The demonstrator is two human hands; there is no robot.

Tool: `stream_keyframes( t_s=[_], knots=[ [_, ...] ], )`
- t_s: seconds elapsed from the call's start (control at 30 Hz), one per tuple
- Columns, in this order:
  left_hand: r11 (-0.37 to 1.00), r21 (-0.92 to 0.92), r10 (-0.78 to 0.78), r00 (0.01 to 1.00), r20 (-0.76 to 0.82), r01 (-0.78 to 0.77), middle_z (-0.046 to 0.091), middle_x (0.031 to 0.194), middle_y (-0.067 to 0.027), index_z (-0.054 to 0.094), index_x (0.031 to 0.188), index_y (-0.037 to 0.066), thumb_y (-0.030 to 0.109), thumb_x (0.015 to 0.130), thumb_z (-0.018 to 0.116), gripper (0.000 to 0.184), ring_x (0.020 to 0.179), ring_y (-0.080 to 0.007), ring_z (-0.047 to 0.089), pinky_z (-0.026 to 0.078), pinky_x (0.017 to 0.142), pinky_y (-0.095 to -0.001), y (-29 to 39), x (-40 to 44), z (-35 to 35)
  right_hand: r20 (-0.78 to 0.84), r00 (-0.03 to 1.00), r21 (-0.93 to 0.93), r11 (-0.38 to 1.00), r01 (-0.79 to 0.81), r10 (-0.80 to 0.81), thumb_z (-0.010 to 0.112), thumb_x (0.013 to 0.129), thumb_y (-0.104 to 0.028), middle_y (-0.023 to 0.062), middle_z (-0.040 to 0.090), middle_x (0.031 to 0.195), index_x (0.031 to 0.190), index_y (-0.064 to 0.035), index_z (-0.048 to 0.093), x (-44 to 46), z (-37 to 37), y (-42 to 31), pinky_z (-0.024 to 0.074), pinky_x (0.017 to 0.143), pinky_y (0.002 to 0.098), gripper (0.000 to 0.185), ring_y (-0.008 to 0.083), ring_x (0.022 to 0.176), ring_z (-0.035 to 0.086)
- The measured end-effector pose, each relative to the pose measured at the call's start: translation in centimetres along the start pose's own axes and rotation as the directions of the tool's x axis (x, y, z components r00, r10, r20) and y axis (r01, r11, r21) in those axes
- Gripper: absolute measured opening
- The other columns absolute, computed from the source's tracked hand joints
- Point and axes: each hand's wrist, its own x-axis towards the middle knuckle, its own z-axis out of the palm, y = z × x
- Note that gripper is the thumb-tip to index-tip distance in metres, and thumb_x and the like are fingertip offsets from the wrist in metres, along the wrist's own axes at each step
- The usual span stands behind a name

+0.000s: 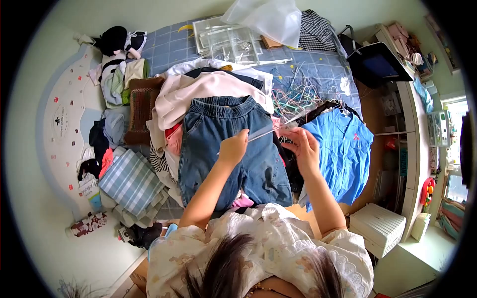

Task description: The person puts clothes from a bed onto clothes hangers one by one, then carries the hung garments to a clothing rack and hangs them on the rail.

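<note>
Blue denim trousers (213, 144) with an elastic waist lie spread out on a pile of clothes in front of me. Above them, my left hand (234, 148) is closed on one end of a thin, clear strip (261, 132). My right hand (302, 145) has its fingers bent around the other end, where a small clear piece shows; its exact shape is too small to tell. Under and behind the trousers is a cream garment (198, 92). A blue shirt (340, 149) on a hanger lies just right of my right hand.
Tangled hangers (298, 97) lie behind my right hand. Clear plastic panels (228, 44) and a translucent bag (271, 20) are at the bed's far side. Folded checked cloth (130, 181) is at the left, a white box (377, 228) at the lower right, a tablet (380, 63) upper right.
</note>
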Motion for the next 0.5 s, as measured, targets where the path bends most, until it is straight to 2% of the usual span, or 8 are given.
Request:
stream_keyframes(
  t_s=[0.03,0.07,0.1,0.17,0.23,0.33,0.43,0.5],
  knots=[
    [0.999,0.047,0.007,0.998,0.070,-0.010,0.065,0.072,-0.0125,0.054,0.115,0.015,0.016,0.087,0.055,0.027,0.065,-0.0324,0.064,0.050,0.058,-0.0435,-1.2,-0.5,-0.3,0.107,0.989,-0.209,0.971,0.120,-0.099,0.051,0.097,-0.017,0.0122,0.067,0.100,0.109,0.0003,0.059,0.7,-1.3,0.5,0.0526,0.080,0.0318,0.023,0.0218,0.093,0.064],
    [0.995,0.092,0.012,0.990,0.139,-0.025,0.064,0.068,-0.0113,0.055,0.111,0.016,0.017,0.088,0.054,0.023,0.061,-0.0326,0.064,0.050,0.056,-0.0437,-2.5,-0.9,-0.8,0.244,0.910,-0.670,0.620,0.408,-0.335,0.058,0.092,-0.018,0.0131,0.064,0.109,0.113,-0.0021,0.059,1.6,-2.8,0.1,0.0476,0.089,0.0374,0.026,0.0275,0.100,0.060],
    [0.990,0.134,0.017,0.977,0.211,-0.046,0.063,0.063,-0.0102,0.057,0.107,0.016,0.017,0.088,0.054,0.019,0.058,-0.0328,0.063,0.049,0.053,-0.0440,-3.7,-1.1,-1.3,0.370,0.810,-0.848,0.191,0.494,-0.455,0.065,0.086,-0.024,0.0148,0.056,0.122,0.120,-0.0057,0.056,2.4,-2.8,-1.5,0.0362,0.102,0.0449,0.040,0.0332,0.117,0.050],
    [0.991,0.084,0.086,0.985,0.150,-0.099,0.063,0.063,-0.0085,0.058,0.105,0.014,0.013,0.089,0.053,0.017,0.058,-0.0299,0.064,0.049,0.053,-0.0414,-5.0,-1.2,-2.8,0.429,0.846,-0.903,-0.168,0.396,-0.316,0.066,0.084,-0.032,0.0153,0.048,0.133,0.129,-0.0080,0.049,3.0,-3.3,-2.9,0.0236,0.110,0.0479,0.054,0.0348,0.130,0.036],
    [0.994,-0.034,0.108,0.991,0.085,-0.106,0.062,0.061,-0.0078,0.057,0.105,0.013,0.012,0.089,0.053,0.017,0.057,-0.0277,0.064,0.049,0.052,-0.0397,-6.7,-0.5,-3.7,0.333,0.940,-0.942,-0.004,0.335,0.078,0.054,0.091,-0.043,0.0153,0.048,0.134,0.134,-0.0084,0.046,4.5,-8.0,-0.1,0.0225,0.110,0.0470,0.056,0.0323,0.132,0.036],
    [0.994,-0.113,0.001,0.997,0.080,0.008,0.059,0.057,-0.0085,0.059,0.101,0.011,0.015,0.091,0.052,0.013,0.053,-0.0234,0.064,0.047,0.049,-0.0352,-8.1,2.3,-5.0,0.377,0.854,-0.731,0.682,0.036,0.358,0.042,0.099,-0.038,0.0121,0.062,0.114,0.126,-0.0029,0.054,5.1,-8.6,0.2,0.0402,0.097,0.0348,0.046,0.0213,0.110,0.055],
    [0.991,-0.111,-0.059,0.991,0.120,0.073,0.059,0.055,-0.0091,0.060,0.094,0.010,0.024,0.095,0.048,0.018,0.052,-0.0269,0.062,0.046,0.050,-0.0387,-9.2,5.4,-5.7,0.376,0.775,-0.644,0.745,-0.175,0.507,0.044,0.099,-0.036,0.0119,0.066,0.102,0.123,0.0041,0.053,6.2,-7.9,-1.8,0.0446,0.093,0.0351,0.048,0.0205,0.099,0.062],
    [0.993,-0.091,-0.069,0.992,0.107,0.079,0.059,0.053,-0.0088,0.058,0.091,0.012,0.032,0.097,0.044,0.025,0.052,-0.0316,0.061,0.047,0.052,-0.0434,-10.3,7.4,-5.3,0.317,0.828,-0.719,0.687,-0.110,0.464,0.055,0.092,-0.006,0.0054,0.064,0.080,0.122,-0.0011,0.056,7.0,-7.4,-2.9,0.0486,0.067,0.0255,0.030,0.0115,0.072,0.060]
  ],
)
